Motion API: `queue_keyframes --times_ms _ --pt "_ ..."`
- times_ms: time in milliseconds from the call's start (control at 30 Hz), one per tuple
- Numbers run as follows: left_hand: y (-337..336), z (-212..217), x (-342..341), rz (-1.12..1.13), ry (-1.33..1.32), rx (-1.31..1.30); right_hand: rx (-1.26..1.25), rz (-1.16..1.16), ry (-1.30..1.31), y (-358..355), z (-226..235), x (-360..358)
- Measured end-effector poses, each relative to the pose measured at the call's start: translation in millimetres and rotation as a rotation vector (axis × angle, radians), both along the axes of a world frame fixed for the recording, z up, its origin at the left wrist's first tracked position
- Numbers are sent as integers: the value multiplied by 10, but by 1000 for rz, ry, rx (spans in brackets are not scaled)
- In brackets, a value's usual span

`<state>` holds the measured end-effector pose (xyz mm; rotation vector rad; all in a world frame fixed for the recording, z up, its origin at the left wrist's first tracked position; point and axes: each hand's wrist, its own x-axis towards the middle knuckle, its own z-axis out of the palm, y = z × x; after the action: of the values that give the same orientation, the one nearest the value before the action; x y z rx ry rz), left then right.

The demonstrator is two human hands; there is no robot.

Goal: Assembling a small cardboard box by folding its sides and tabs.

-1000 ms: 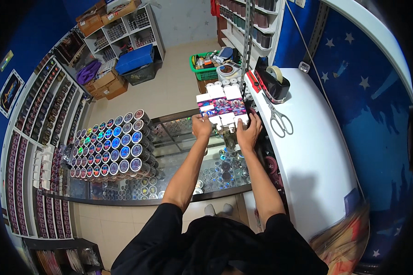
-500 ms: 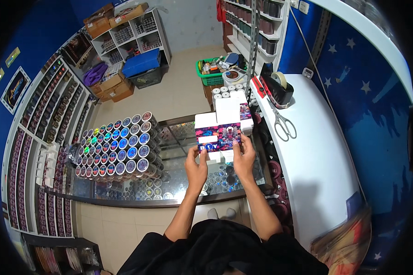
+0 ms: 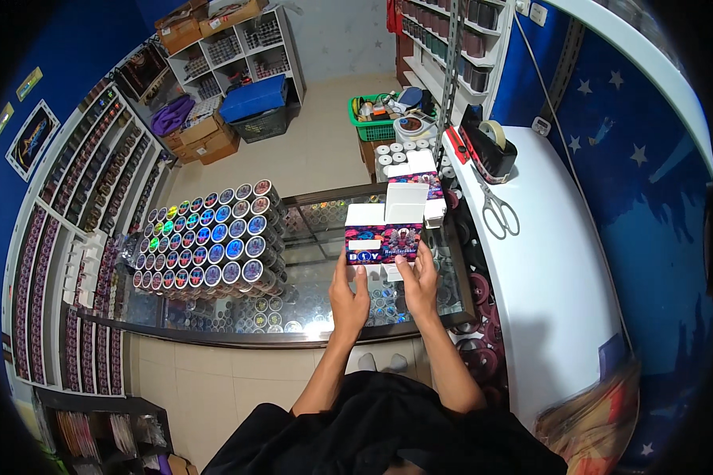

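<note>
stretching lengthwise left-to-right mid-frame, patterned carton is extending up-frame from left hand and right hand, both gripping it.

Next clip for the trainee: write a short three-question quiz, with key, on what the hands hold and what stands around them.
1. True or false: the left hand and the right hand both hold the printed carton.

2. On the white table, what lies just in front of the black tape dispenser?
A) a green basket
B) grey scissors
C) a purple cloth

3. Fill in: the round-lidded tubs stand stacked on the glass counter, to the ____ of the carton as the person sees it.

Key: 1. True. 2. B. 3. Left.
</note>
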<state>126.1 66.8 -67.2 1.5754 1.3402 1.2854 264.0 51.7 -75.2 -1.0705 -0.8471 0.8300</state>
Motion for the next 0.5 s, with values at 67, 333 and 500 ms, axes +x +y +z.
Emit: queue_keyframes --times_ms 67,333,500 --pt "1 -44 0 6 44 34 37 13 2 -7 38 -20" --pt "-145 166 54 -71 22 -42 45 -37 -6 -98 194 -14" --pt "-171 211 5 -58 78 170 19 -49 -32 -189 204 -49"
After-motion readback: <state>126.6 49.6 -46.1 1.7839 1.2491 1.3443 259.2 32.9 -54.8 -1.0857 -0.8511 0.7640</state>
